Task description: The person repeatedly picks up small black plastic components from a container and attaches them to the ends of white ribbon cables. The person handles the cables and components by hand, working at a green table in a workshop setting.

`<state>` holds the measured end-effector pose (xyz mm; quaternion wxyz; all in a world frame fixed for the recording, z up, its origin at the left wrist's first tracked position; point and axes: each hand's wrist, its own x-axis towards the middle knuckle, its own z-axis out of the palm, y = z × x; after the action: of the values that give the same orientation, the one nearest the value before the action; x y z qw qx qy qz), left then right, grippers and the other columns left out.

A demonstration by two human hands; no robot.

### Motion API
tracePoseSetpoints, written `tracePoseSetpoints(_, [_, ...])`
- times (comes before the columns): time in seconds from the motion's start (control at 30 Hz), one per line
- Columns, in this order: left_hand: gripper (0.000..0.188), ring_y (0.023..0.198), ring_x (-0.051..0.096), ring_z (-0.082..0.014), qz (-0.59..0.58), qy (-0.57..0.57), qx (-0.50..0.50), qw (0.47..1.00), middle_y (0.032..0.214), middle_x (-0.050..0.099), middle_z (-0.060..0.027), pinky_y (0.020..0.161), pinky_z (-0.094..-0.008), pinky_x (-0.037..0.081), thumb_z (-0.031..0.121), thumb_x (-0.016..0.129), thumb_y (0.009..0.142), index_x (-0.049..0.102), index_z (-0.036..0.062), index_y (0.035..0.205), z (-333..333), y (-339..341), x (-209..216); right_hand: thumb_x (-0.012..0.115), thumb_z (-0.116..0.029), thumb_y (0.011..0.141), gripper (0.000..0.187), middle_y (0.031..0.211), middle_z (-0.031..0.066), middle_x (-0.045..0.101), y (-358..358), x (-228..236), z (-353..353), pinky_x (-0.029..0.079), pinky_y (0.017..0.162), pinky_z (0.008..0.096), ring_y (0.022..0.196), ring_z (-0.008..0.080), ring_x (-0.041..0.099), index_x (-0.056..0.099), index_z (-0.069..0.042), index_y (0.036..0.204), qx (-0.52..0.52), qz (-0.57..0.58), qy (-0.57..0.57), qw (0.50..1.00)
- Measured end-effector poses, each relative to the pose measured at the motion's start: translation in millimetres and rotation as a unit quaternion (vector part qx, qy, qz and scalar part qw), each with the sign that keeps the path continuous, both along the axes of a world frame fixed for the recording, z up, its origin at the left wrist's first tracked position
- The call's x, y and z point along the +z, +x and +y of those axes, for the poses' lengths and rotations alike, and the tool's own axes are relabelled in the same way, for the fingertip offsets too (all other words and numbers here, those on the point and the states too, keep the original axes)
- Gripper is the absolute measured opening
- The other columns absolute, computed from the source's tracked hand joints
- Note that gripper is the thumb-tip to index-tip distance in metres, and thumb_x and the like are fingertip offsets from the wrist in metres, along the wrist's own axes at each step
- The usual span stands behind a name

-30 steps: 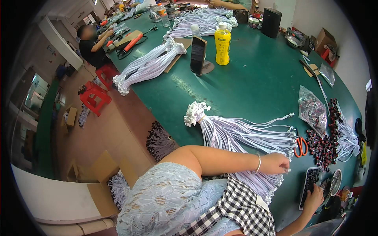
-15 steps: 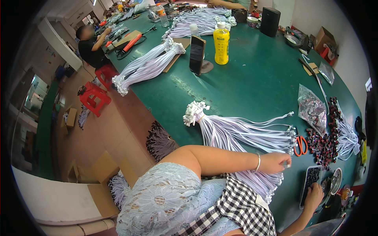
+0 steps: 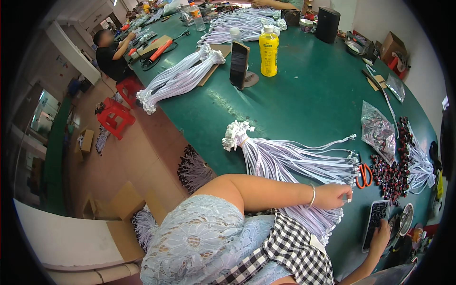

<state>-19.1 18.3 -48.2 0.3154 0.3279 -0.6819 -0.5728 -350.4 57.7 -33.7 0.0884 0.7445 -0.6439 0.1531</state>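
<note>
I can't make out fingertips of right hand (image 3: 381, 235); they dip among small dark parts (image 3: 377, 212) in tray (image 3: 381, 201), grip impossible to tell. Left hand (image 3: 331, 196), apart from right, pinches small pale piece (image 3: 347, 200), mostly hidden by fingers. Left forearm blocks my view of some cables (image 3: 294, 159): flat, white, fanned across green table (image 3: 304, 111), pale plugs bunched at one end.
</note>
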Motion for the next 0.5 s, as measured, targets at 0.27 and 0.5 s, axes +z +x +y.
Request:
tracePoseSetpoints(0.27, [0.022, 0.059, 0.047, -0.0125, -0.005, 0.016, 0.002, 1.0, 0.065, 0.05, -0.0015, 0.057, -0.0301, 0.039, 0.005, 0.057, 0.08, 0.053, 0.0067, 0.102, 3, 5, 6, 0.063, -0.002, 0.075, 0.015, 0.084, 0.0166, 0.058, 2, 12, -5, 0.043, 0.074, 0.0425, 0.086, 0.0354, 0.055, 0.056, 0.0, 0.088, -0.059, -0.016, 0.119, 0.991])
tracePoseSetpoints(0.5, [0.022, 0.065, 0.051, -0.0122, 0.018, -0.113, 0.038, 0.993, 0.072, 0.052, -0.0025, 0.064, -0.0275, 0.044, 0.008, 0.054, 0.083, 0.053, 0.0089, 0.105, -5, -6, -21, 0.06, -0.011, 0.083, 0.011, 0.09, 0.0149, 0.057, 17, 24, 6, 0.044, 0.072, 0.0427, 0.085, 0.0355, 0.056, 0.057, -0.003, 0.089, -0.073, -0.002, 0.078, 0.994])
